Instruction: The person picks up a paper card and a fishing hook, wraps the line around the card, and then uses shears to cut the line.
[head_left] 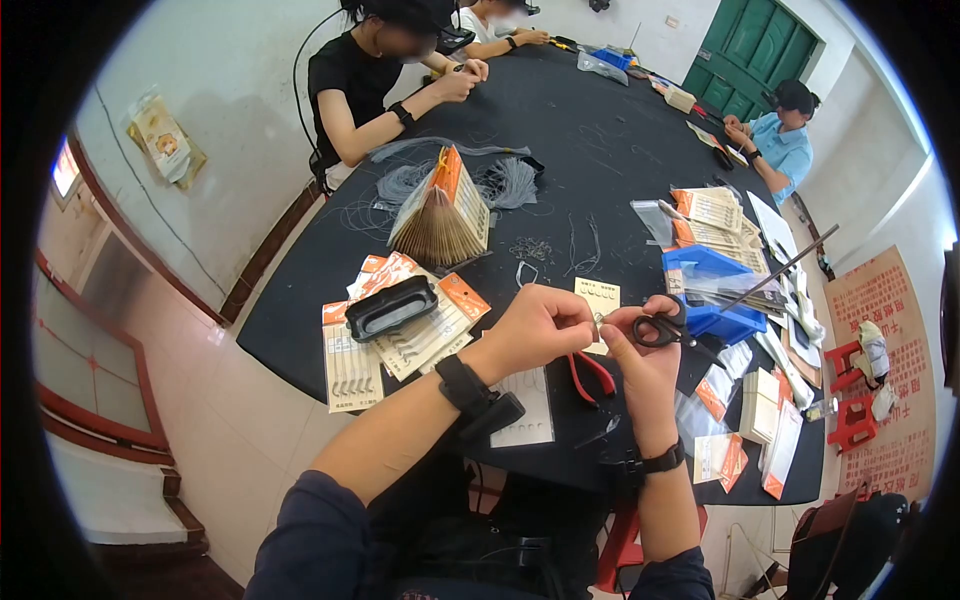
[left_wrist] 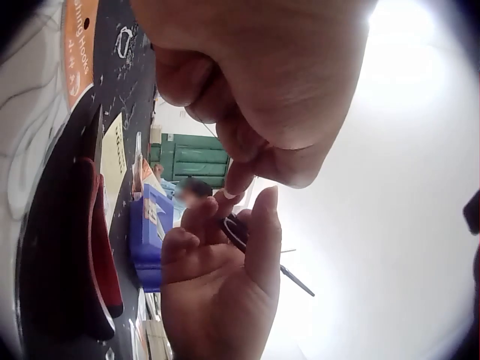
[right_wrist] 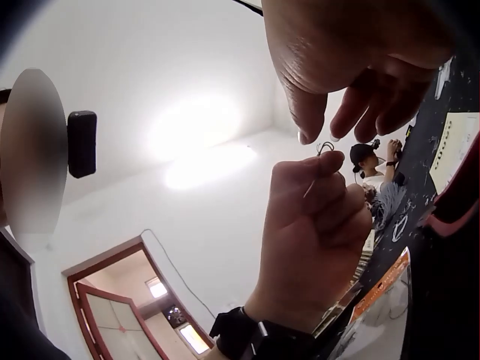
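Note:
My left hand [head_left: 537, 328] pinches a small, thin dark loop [right_wrist: 325, 148] between thumb and forefinger, its other fingers curled. Just to its right, my right hand [head_left: 645, 365] carries black-handled scissors [head_left: 660, 329] hooked on its fingers, blades pointing right. In the right wrist view, the thumb and fingertips of my right hand [right_wrist: 367, 67] hang apart just above the loop, over my left hand [right_wrist: 315, 225]. The left wrist view has my left hand [left_wrist: 262, 90] above my right hand [left_wrist: 221, 277]. A hook card [head_left: 597, 292] lies behind the hands.
Red-handled pliers [head_left: 592, 380] lie beneath the hands beside a white card [head_left: 523, 408]. Left are hook cards [head_left: 352, 365], a black tray [head_left: 391, 308] and a standing card bundle [head_left: 443, 215]. Right stands a blue bin [head_left: 712, 290]. Other people sit around the black table [head_left: 570, 140].

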